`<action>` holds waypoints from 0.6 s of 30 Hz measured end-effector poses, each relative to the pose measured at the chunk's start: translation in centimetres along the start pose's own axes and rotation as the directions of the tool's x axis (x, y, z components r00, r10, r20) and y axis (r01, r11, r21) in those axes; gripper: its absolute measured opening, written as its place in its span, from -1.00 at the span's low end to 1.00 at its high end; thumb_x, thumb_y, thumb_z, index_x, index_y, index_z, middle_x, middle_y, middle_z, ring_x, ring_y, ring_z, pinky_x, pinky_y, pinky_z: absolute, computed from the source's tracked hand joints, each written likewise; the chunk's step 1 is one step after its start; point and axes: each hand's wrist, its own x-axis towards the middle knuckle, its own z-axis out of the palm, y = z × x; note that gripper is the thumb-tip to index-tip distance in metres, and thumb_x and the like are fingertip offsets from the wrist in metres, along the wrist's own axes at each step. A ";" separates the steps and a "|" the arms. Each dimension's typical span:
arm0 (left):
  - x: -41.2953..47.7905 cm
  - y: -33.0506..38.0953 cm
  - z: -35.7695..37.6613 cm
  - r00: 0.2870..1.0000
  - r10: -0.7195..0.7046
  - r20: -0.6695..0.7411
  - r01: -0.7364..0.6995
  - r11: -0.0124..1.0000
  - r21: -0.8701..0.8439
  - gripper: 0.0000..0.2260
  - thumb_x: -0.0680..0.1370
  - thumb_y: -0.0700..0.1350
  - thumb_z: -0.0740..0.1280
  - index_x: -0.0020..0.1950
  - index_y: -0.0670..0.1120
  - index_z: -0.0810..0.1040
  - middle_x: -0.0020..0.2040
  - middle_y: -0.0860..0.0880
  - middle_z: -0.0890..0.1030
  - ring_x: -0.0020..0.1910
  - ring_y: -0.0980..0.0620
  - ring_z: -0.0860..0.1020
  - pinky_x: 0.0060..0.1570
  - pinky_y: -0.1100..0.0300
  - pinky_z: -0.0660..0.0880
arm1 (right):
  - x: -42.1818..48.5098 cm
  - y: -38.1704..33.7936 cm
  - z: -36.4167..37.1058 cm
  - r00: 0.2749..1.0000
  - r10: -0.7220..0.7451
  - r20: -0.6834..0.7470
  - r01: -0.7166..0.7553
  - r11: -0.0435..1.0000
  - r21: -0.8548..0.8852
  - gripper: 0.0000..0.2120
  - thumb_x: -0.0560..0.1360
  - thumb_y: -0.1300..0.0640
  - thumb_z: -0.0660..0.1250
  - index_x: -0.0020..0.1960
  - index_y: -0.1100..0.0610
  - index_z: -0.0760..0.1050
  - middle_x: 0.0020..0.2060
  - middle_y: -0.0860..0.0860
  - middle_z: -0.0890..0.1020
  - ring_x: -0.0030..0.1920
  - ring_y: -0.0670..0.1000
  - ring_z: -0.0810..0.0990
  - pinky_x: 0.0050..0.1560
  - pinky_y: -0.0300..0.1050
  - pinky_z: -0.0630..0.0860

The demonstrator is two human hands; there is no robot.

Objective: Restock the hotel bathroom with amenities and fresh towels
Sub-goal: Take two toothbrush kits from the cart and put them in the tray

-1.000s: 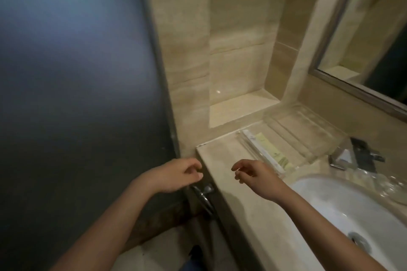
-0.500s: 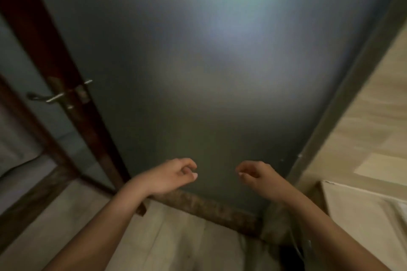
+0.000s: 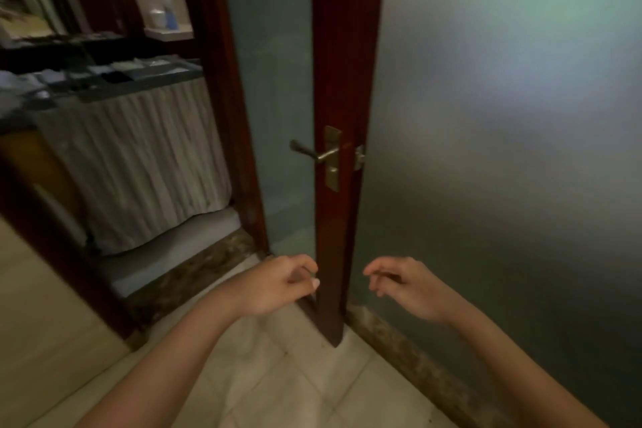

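Note:
My left hand point(image 3: 278, 283) and my right hand point(image 3: 404, 283) hang in front of me with loosely curled fingers, and neither holds anything. They float on either side of the dark wooden edge of the open bathroom door point(image 3: 342, 87). Beyond the doorway at the left stands a housekeeping cart point(image 3: 135, 149) with a pale pleated fabric side. Its top tray point(image 3: 114, 75) holds several small packets, too blurred to tell apart. No towels show in this view.
The door has frosted glass point(image 3: 503, 149) filling the right side and a brass lever handle point(image 3: 318, 153). A dark wooden door frame point(image 3: 225, 97) and a stone threshold point(image 3: 194, 271) lie ahead. Beige floor tiles point(image 3: 278, 375) are underfoot.
My view has swung left from the sink counter, past the frosted glass, to the open doorway and the cart. Both hands have kept the same empty, loosely curled pose.

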 end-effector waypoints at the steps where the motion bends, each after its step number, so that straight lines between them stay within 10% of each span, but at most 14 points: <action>1: -0.7 -1.3 -1.3 1.000 -0.005 -0.029 0.005 1.000 0.001 -0.74 0.58 -0.03 0.24 0.23 -0.09 0.46 0.00 0.07 0.56 0.00 0.18 0.54 -0.07 0.51 0.37 | 1.6 -1.3 1.0 1.000 -0.014 0.009 0.014 1.000 0.008 -0.85 0.56 0.21 0.20 0.03 0.04 0.52 -0.19 -0.11 0.59 -0.21 -0.21 0.56 -0.12 -0.41 0.44; 10: -3.9 -12.0 -10.1 0.953 -0.220 -0.209 0.219 0.975 -0.026 -0.72 0.56 0.03 0.25 0.23 -0.01 0.48 0.13 0.07 0.58 0.11 0.14 0.53 0.20 0.14 0.45 | 13.9 -10.2 7.1 0.976 -0.153 0.153 0.147 0.988 0.046 -0.82 0.53 0.17 0.24 -0.07 -0.11 0.50 -0.24 -0.20 0.59 -0.17 -0.25 0.57 -0.04 -0.31 0.45; 18: -0.7 -18.1 -16.3 0.889 -0.303 -0.343 0.277 0.953 -0.121 -0.77 0.57 0.03 0.23 0.21 0.03 0.49 0.05 0.11 0.56 -0.01 0.31 0.50 -0.09 0.54 0.40 | 27.9 -13.9 8.7 0.909 -0.320 0.268 0.309 0.947 0.084 -0.84 0.52 0.25 0.23 -0.02 0.05 0.52 -0.23 -0.10 0.59 -0.22 -0.20 0.55 -0.07 -0.30 0.45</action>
